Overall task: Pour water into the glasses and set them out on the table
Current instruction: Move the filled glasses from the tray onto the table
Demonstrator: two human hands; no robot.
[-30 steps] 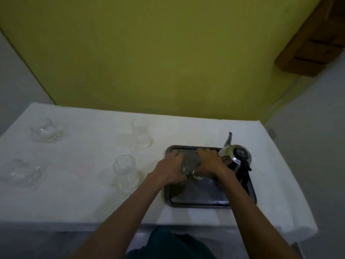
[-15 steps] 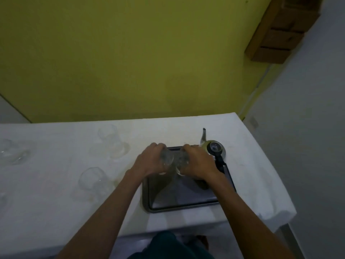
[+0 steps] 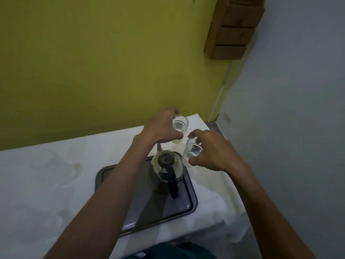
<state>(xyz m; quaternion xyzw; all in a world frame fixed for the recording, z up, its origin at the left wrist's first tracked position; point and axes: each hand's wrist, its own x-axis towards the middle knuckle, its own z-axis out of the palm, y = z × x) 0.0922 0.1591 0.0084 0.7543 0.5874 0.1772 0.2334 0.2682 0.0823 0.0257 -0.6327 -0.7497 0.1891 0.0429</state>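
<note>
Clear glass in each hand, and both hands are working over the far right corner of the table point(image 3: 46, 184). The left hand point(image 3: 160, 128) is wrapping its fingers around the far glass point(image 3: 180, 125), holding it upright above the white cloth near the table's back edge; whether its base is touching the cloth, I cannot tell. The right hand point(image 3: 214, 150) is gripping the near glass point(image 3: 192, 153) between thumb and fingertips, with that glass tilting a little toward the left and sitting just beside the kettle point(image 3: 167, 169). Water is showing as a pale shimmer inside both glasses. The kettle, with its black lid and black handle pointing back toward the person, is standing on the right side of the dark tray point(image 3: 141, 210), and the left forearm is crossing above the tray's left half. Another glass point(image 3: 54, 163) is showing only as a faint blur on the cloth to the left, well apart from the hands.
</note>
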